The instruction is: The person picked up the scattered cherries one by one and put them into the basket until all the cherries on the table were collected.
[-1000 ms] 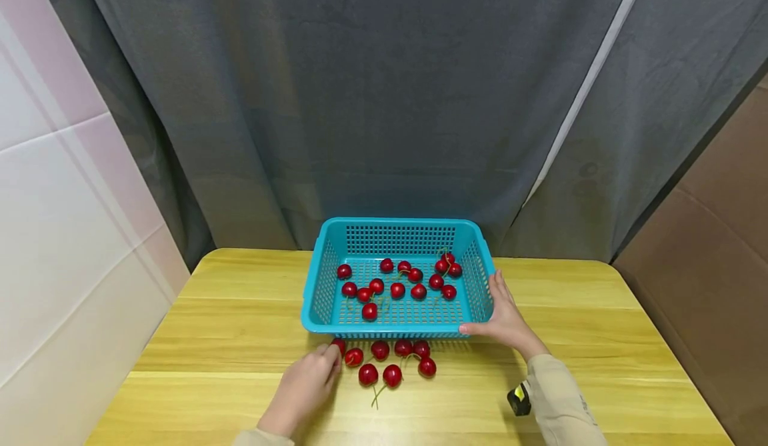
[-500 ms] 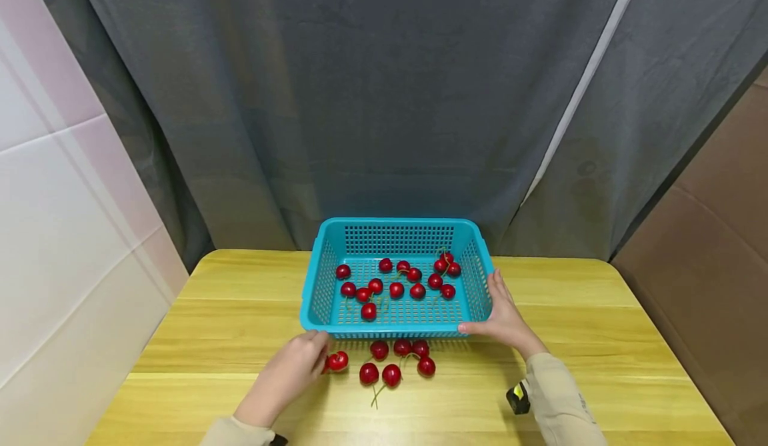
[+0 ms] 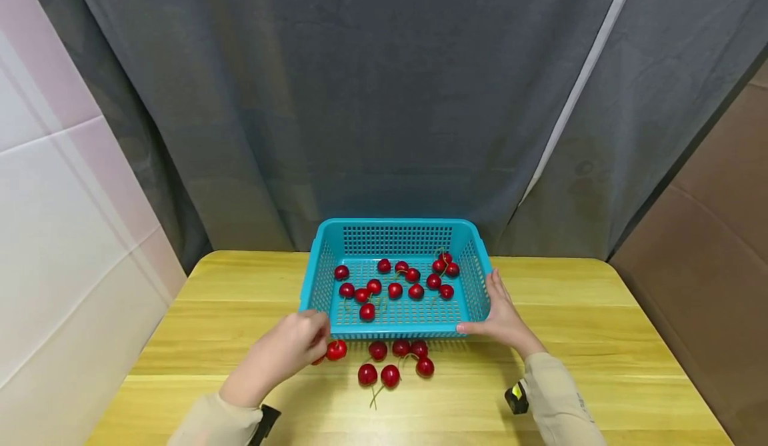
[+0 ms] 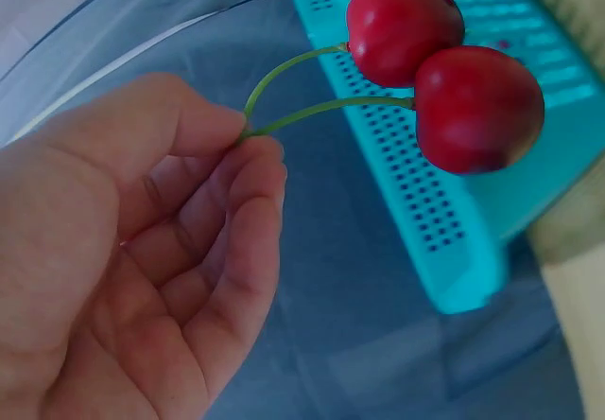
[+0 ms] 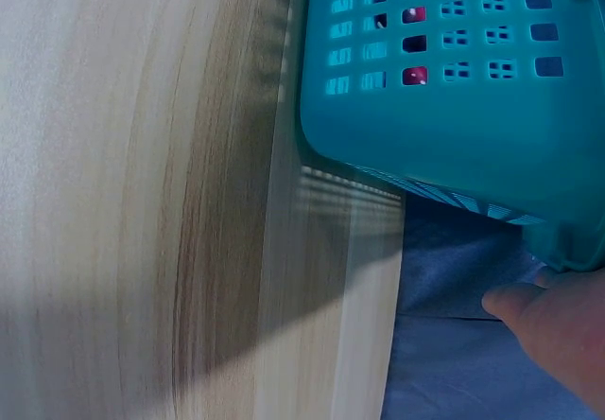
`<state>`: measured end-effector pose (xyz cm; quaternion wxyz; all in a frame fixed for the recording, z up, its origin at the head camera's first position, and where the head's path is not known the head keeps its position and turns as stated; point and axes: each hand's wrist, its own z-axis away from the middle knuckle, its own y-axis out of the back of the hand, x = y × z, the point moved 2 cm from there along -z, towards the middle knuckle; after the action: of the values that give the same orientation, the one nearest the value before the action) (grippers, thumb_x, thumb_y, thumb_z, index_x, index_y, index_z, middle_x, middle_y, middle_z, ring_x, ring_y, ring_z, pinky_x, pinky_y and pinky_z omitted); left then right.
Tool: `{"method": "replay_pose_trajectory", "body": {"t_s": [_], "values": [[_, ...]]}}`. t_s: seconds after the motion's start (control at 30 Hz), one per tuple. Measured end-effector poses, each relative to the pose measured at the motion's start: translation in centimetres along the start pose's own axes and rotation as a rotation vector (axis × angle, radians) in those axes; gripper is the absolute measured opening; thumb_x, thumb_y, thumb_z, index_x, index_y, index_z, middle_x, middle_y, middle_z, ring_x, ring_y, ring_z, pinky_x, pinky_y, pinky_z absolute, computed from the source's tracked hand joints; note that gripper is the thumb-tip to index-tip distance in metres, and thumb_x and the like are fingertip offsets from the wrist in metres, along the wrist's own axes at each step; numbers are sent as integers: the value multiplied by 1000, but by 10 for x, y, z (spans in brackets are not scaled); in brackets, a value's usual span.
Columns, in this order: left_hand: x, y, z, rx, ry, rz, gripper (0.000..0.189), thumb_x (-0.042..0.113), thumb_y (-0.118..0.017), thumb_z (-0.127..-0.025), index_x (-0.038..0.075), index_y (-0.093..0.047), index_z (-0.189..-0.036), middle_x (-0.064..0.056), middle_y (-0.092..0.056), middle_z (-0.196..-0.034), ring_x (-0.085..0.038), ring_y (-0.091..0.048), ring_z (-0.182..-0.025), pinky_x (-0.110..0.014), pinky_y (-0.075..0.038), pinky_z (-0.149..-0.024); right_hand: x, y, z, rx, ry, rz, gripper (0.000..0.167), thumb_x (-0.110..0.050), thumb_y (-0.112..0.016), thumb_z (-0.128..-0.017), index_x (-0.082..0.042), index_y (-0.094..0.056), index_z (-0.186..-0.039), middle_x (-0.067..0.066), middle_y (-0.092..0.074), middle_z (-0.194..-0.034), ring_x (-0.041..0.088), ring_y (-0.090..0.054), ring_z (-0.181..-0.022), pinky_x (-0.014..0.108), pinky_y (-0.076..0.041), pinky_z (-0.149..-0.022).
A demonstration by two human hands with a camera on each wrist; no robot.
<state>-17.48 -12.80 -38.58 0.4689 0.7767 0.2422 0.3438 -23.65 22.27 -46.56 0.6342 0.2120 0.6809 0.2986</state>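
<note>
My left hand (image 3: 287,345) is just off the basket's front left corner, pinching the joined green stems of two red cherries (image 4: 480,110) between thumb and fingertips. The pair dangles below the fingers, partly behind the hand in the head view. A blue perforated plastic basket (image 3: 390,330) has several cherries (image 3: 395,291) spread over its floor. At the basket's front right corner, my right hand (image 3: 503,318) rests with its thumb along the front rim and its straight fingers against the right side. In the right wrist view, fingers (image 5: 558,335) show by the rim.
Several loose cherries (image 3: 390,376), some with stems, lie on the wooden table (image 3: 570,339) in front of the basket. A grey curtain (image 3: 384,99) hangs behind the table. A white panel (image 3: 78,246) stands left and a brown cardboard panel (image 3: 708,233) right.
My left hand has lifted the cherry pair from the row on the table and carried it left and up toward the basket's front left corner. My right hand stays at its corner.
</note>
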Motion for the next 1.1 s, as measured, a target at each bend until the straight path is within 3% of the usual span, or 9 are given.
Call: {"method": "replay_pose_trajectory", "body": {"t_s": [0.5,0.87,1.1], "values": [[8,34,-44,-1,-71,-44,22,-6,-58,-70,11,-46,-63,7,-39,-56,-3,-34,-49,-15,-32,-43,1,-1,1,11,9,6,122,-39,-82,-61,5,-3,-143,19,9,-150,40,4,-136,59,-12,-105],[9,38,-79,24,-134,-108,20,-7,-56,-70,9,-48,-64,5,-44,-57,-6,-40,-51,-15,-35,-45,1,-2,1,13,8,-15,121,-37,-82,-60,5,-4,-143,18,9,-151,39,5,-136,59,-12,-105],[-4,32,-100,-15,-100,-87,15,-5,-57,-73,8,-52,-67,5,-49,-60,-8,-43,-54,-17,-39,-49,2,-2,0,17,11,-8,122,-38,-82,-60,6,-4,-143,18,9,-151,39,4,-137,58,-13,-105]]}}
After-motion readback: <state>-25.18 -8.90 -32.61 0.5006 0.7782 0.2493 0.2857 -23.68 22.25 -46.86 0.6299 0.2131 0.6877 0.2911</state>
